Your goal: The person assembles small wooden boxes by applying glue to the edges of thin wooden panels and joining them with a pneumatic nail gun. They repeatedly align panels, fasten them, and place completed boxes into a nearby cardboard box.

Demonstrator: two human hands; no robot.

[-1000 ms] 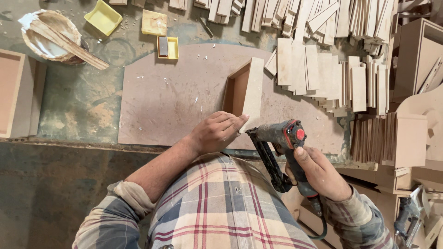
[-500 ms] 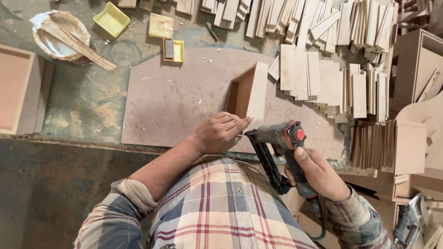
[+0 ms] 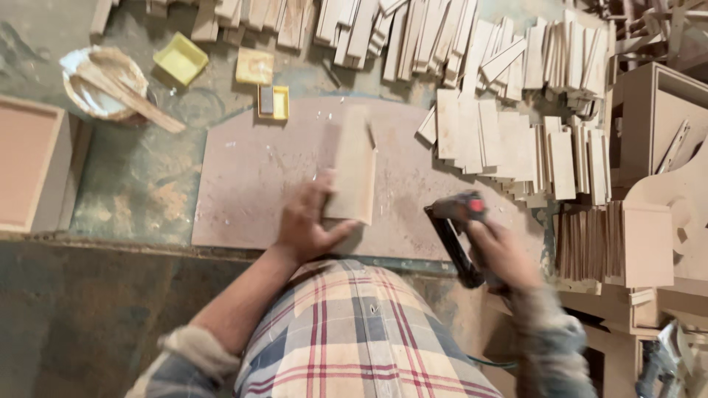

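Gripping the wooden piece (image 3: 352, 168) flat on the board (image 3: 251, 177) with my left hand (image 3: 308, 221), right hand (image 3: 501, 254) clenched around the nail gun (image 3: 456, 228); a slip could misfire near my fingers.

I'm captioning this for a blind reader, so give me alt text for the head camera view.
Seen from above, a person in a plaid shirt grips a flat wooden board piece with the left hand on a large brown panel, while the right hand holds a black nail gun beside it. Stacks of wooden slats, yellow trays and a glue bowl lie beyond.
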